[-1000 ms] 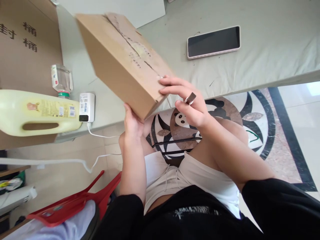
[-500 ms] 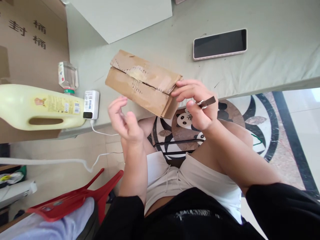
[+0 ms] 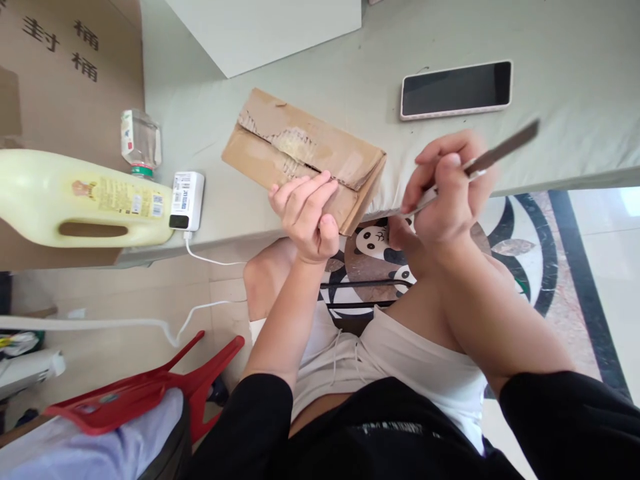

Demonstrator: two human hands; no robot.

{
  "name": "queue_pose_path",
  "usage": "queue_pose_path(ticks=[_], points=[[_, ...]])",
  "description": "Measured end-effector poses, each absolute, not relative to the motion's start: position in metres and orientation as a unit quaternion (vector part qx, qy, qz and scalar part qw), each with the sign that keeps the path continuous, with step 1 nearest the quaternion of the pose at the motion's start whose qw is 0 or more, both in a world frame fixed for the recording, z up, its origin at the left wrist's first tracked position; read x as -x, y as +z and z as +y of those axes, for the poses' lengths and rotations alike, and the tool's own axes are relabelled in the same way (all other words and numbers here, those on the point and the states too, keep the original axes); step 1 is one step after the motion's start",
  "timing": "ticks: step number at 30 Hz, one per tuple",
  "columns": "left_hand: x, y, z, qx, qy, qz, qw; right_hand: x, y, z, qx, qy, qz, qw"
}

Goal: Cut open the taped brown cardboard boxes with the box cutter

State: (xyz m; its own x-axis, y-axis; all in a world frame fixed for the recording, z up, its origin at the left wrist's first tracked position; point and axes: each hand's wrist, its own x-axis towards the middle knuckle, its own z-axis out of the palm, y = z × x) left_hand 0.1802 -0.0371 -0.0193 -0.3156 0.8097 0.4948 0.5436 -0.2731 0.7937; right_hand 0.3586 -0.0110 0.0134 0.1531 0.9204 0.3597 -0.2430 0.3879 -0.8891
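Observation:
A small brown cardboard box (image 3: 305, 143) with torn tape along its top seam lies slanted at the table's front edge. The fingers of my left hand (image 3: 310, 217) press on its near part, with the thumb low at the front side; the hand steadies the box. To the right of the box and apart from it, my right hand (image 3: 450, 190) is closed around a slim knife (image 3: 505, 148). Its dark flat end points up and right, and a thin pale end sticks out below the fingers. The underside of the box is hidden.
A phone (image 3: 456, 90) lies on the cloth-covered table. To the left are a white charger (image 3: 186, 200) with a cable, a clear bottle (image 3: 141, 141), a yellow jug (image 3: 90, 200) and a large carton (image 3: 70, 100). A red chair (image 3: 145, 393) stands lower left.
My left hand has come onto the box. My right hand has left the box's right end and moved right, turning the knife so more of it shows.

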Motion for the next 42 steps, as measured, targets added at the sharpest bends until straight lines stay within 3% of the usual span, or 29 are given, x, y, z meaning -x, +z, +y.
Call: queue_pose_path(ticks=[5,11,13,16,22,26,29,32,37,42], points=[[-0.181,-0.014,-0.037,-0.613,0.535,0.576,0.078,-0.357,0.036,0.006,0.305,0.521,-0.445,0.662],[-0.180,-0.014,-0.041,-0.678,0.524,0.515,-0.005,-0.342,0.093,0.016,0.374,0.464,-0.626,0.502],[-0.181,-0.013,-0.042,-0.688,0.529,0.494,-0.049,-0.337,0.100,0.016,0.353,0.449,-0.638,0.516],[-0.181,-0.012,-0.042,-0.698,0.536,0.470,-0.073,-0.337,0.092,0.016,0.318,0.472,-0.558,0.605],[-0.179,-0.013,-0.035,-0.652,0.536,0.536,0.028,-0.358,0.066,0.025,0.231,0.636,-0.400,0.619],[-0.177,-0.015,-0.029,-0.641,0.544,0.540,0.045,-0.357,0.061,0.024,0.260,0.574,-0.350,0.693],[-0.174,-0.020,-0.027,-0.658,0.526,0.537,0.052,-0.345,0.057,0.019,0.263,0.493,-0.417,0.717],[-0.170,-0.022,-0.029,-0.659,0.507,0.554,0.040,-0.337,0.055,0.014,0.297,0.413,-0.518,0.688],[-0.172,-0.016,-0.031,-0.694,0.528,0.486,-0.065,-0.340,0.050,0.013,0.265,0.423,-0.612,0.614],[-0.174,-0.020,-0.033,-0.647,0.482,0.591,-0.015,-0.351,0.044,0.017,0.285,0.398,-0.700,0.520]])
